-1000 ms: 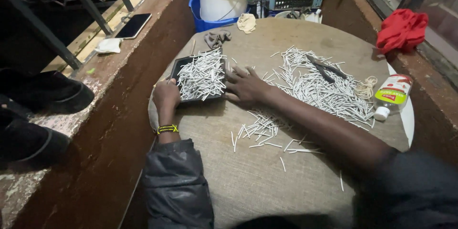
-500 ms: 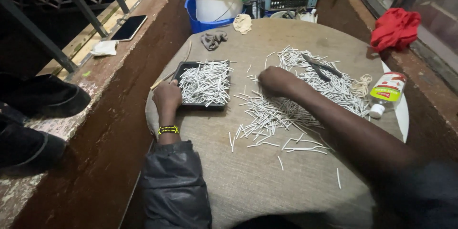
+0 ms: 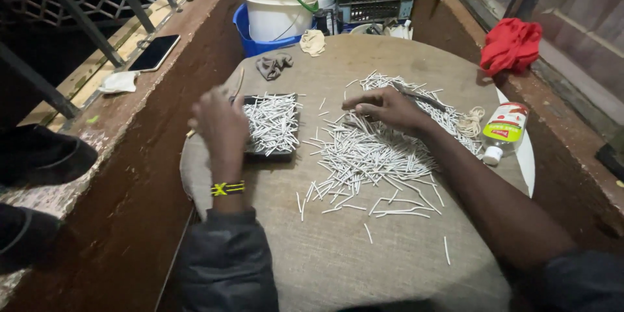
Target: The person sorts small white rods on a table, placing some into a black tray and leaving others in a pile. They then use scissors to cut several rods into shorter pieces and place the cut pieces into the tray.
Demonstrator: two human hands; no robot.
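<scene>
A round table (image 3: 338, 266) covered in coarse cloth carries a wide scatter of thin white sticks (image 3: 370, 156). A dark tray (image 3: 270, 149) left of centre is heaped with more white sticks. My left hand (image 3: 220, 120) rests at the tray's left edge, fingers curled against it; a yellow band circles that wrist. My right hand (image 3: 387, 107) lies palm down on the loose sticks at the far side of the pile, fingers pressed together on them. A dark tool (image 3: 422, 97) lies among the sticks just beyond this hand.
A plastic bottle (image 3: 504, 130) and a coil of string (image 3: 471, 122) sit at the table's right. Red cloth (image 3: 513, 45) lies on the right ledge. White buckets (image 3: 276, 0), a blue tub and crates stand behind. A phone (image 3: 155, 52) rests on the left ledge.
My right hand has left the tray and swept rightward into the loose stick pile, dragging sticks toward the middle. My left hand has stayed at the tray's left edge.
</scene>
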